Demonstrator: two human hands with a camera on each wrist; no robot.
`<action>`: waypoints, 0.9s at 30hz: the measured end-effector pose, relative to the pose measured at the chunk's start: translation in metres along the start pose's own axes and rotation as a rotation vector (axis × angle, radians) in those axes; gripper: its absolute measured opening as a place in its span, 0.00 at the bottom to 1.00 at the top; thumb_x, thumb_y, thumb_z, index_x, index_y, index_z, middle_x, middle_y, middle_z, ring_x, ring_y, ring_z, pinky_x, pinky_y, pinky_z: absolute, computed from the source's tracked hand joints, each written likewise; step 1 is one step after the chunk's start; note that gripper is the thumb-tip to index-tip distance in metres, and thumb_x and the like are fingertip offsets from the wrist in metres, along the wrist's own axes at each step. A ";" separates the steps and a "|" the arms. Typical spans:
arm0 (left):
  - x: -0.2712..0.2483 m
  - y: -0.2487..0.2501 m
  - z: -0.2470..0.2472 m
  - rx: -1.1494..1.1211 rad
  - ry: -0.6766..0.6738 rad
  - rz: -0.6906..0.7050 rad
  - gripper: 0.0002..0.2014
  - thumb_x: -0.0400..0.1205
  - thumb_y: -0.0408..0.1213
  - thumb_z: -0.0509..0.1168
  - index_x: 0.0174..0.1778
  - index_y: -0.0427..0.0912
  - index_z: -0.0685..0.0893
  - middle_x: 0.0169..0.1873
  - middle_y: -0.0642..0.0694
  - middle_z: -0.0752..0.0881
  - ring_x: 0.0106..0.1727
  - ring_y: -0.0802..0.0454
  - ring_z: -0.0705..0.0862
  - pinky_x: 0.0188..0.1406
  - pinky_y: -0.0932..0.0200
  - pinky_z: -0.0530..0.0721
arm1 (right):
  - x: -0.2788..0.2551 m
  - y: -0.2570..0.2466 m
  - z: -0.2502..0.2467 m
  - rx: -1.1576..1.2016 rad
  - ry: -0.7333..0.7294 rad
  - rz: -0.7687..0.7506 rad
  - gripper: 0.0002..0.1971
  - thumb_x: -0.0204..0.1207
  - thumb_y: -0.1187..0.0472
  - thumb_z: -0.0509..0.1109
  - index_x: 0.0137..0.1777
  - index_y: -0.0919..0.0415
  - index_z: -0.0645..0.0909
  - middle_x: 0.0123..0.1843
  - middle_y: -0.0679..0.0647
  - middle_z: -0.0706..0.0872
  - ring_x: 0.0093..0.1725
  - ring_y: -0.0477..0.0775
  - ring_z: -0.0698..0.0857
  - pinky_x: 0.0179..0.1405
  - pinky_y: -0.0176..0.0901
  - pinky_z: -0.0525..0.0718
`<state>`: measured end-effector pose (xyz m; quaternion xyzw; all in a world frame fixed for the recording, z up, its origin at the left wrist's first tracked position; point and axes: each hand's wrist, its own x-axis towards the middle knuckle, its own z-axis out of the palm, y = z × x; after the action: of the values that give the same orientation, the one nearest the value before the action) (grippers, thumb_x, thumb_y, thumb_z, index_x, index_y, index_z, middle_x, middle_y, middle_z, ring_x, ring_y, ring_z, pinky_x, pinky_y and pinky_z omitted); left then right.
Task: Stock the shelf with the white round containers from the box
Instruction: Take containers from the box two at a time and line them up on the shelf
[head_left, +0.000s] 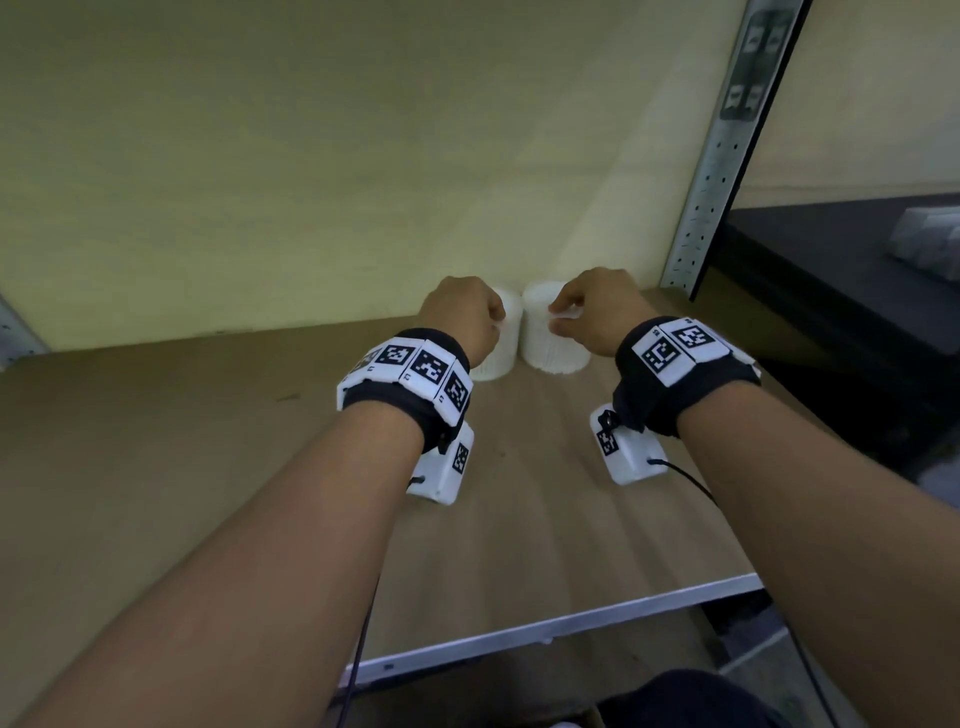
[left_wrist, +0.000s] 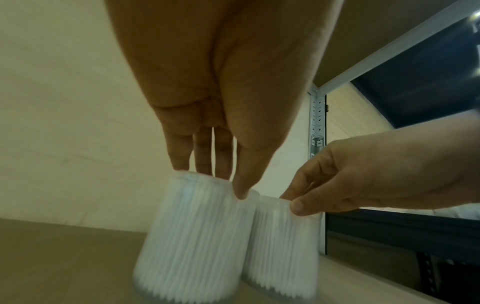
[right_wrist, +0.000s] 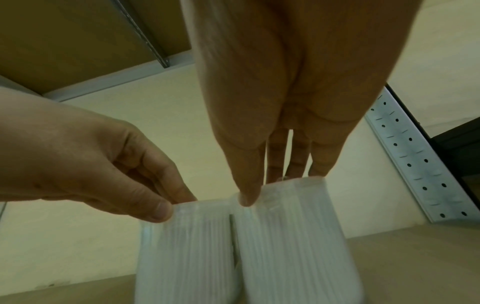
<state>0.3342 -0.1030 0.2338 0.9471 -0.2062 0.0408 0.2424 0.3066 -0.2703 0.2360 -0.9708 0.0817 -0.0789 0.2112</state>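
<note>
Setting two white ribbed containers side by side at the back of the shelf (head_left: 208, 441), we pinched the left container (left_wrist: 192, 236) top with our left hand (left_wrist: 221, 102), the right container (right_wrist: 293, 246) with our right hand (right_wrist: 285, 92); next, we judged, came letting go and returning to the box

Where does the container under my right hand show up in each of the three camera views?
Head: right container, centre, at the shelf's back, right hand gripping its top.
Left wrist: right container, lower right of centre.
Right wrist: right container, bottom centre-right.
Shared landmark: perforated metal upright, right of it in every view.
</note>
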 end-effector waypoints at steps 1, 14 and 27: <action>0.006 -0.001 0.001 -0.005 0.003 0.002 0.13 0.80 0.31 0.65 0.59 0.43 0.87 0.61 0.42 0.86 0.61 0.44 0.85 0.64 0.56 0.81 | 0.005 0.001 0.000 -0.006 0.001 0.002 0.16 0.74 0.58 0.75 0.61 0.60 0.87 0.65 0.56 0.85 0.63 0.55 0.84 0.56 0.36 0.76; 0.064 -0.003 0.013 0.051 0.018 0.028 0.14 0.80 0.31 0.64 0.59 0.44 0.87 0.60 0.41 0.86 0.59 0.43 0.85 0.58 0.58 0.80 | 0.052 0.011 0.004 -0.010 0.044 -0.014 0.15 0.78 0.58 0.71 0.62 0.61 0.86 0.67 0.57 0.83 0.67 0.56 0.81 0.61 0.38 0.75; 0.061 -0.002 0.012 0.124 -0.114 0.054 0.21 0.80 0.31 0.63 0.71 0.41 0.78 0.69 0.39 0.79 0.68 0.42 0.80 0.66 0.54 0.78 | 0.049 0.007 0.000 -0.128 -0.040 -0.033 0.20 0.81 0.60 0.65 0.74 0.60 0.76 0.76 0.59 0.74 0.75 0.60 0.73 0.74 0.46 0.71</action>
<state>0.3902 -0.1297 0.2335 0.9552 -0.2421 0.0058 0.1700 0.3533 -0.2863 0.2393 -0.9849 0.0662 -0.0577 0.1489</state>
